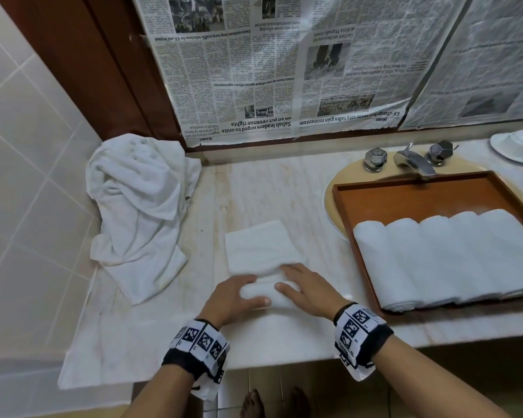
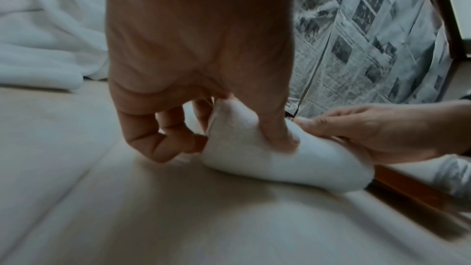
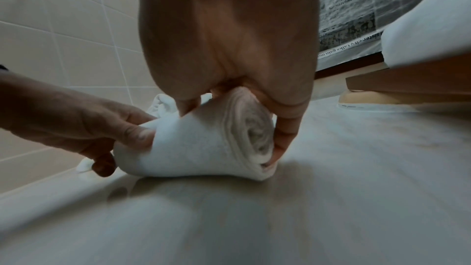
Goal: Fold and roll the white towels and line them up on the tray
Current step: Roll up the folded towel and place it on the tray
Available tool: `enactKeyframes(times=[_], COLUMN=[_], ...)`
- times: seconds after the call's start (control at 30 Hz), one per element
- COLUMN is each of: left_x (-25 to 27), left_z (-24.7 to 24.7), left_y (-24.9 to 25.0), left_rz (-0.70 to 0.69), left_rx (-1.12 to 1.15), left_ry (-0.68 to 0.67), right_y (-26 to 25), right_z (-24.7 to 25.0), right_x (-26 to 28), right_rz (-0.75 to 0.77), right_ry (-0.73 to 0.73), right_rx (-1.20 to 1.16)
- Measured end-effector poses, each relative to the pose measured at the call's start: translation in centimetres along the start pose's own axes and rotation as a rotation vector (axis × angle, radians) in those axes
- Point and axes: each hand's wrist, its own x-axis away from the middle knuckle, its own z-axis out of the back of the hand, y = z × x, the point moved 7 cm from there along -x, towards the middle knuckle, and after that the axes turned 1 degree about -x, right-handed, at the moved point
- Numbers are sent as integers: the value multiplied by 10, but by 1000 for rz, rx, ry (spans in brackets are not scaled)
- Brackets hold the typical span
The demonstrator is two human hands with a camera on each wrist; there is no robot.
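Kneeling over nothing, just standing at the marble bench (image 1: 284,188): both hands work one small white towel (image 1: 261,245) at the near middle of it. Near half of that towel is wound into a tight roll; far half lies flat and folded on the stone.

Left hand (image 1: 234,295) curls over the left end of the roll, thumb pressed into the near side, fingers bent round the far side — its grip is closed on the cloth. In the left wrist view the thumb (image 2: 277,128) dents the roll and the little fingers tuck against its end.

Right hand (image 1: 307,289) covers the right end, fingers reaching over the top, thumb on the near side. Right wrist view shows the spiral end of the roll (image 3: 254,132) plainly, with a finger (image 3: 284,136) down its outer face. Grip closed on the towel too.

Brown tray (image 1: 417,194) sits to the right, laid across the sink (image 1: 335,182). Five rolled towels (image 1: 444,257) lie side by side along its near half, touching one another; far half bare wood.

Heap of loose white towels (image 1: 139,206) in the far left corner against the tiled wall. Tap (image 1: 414,161) with two knobs beyond the tray. White dish (image 1: 517,144) far right. Newspaper (image 1: 284,64) covers the wall behind.
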Motion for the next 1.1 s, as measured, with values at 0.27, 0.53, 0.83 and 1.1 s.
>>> enactKeyframes(times=[0.27,0.53,0.83,1.1], left_x=[10,20,32,25], left_z=[-6,-10,-10,-17], left_y=[-5,-11,-3,-12], left_rz=[72,81,-116,-1], left_rx=[49,96,-141,53], left_ry=[-95,-59,79,95], right_y=[7,1,9,-14], right_z=[2,-9,-13,-23], right_x=[4,22,13,39], right_rz=[-98,59,-69,175], right_ry=[-35,-78,-213,147], right_rx=[-132,47,-110,386])
